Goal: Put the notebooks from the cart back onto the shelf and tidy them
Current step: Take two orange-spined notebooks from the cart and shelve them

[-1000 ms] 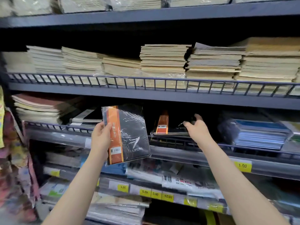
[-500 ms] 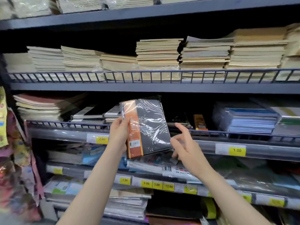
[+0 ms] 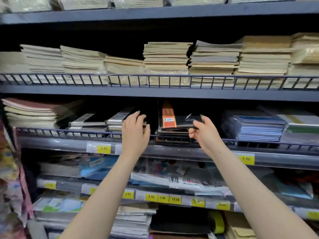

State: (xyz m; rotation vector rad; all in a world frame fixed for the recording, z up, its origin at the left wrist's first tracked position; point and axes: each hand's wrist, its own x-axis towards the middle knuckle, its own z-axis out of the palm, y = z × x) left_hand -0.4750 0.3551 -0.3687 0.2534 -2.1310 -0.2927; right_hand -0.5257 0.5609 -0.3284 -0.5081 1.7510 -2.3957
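A black notebook with an orange spine band (image 3: pixel 179 120), wrapped in clear plastic, lies flat on top of a short pile of like notebooks on the middle shelf (image 3: pixel 172 153). My right hand (image 3: pixel 202 131) pinches its near right corner between thumb and fingers. My left hand (image 3: pixel 135 131) hovers with fingers spread just left of the pile, in the dark gap beside black-and-white notebooks (image 3: pixel 103 122), holding nothing. The cart is out of view.
A low wire rail (image 3: pixel 69 131) runs along the middle shelf's front. Cream exercise-book stacks (image 3: pixel 165 57) fill the shelf above. Blue notebooks (image 3: pixel 257 125) sit to the right, brown-covered books (image 3: pixel 31 111) to the left. Lower shelves hold packaged stationery behind yellow price tags (image 3: pixel 175 199).
The notebook went from upright in my left hand to lying flat on the shelf pile. My left hand let go of it, and my right hand now holds its corner.
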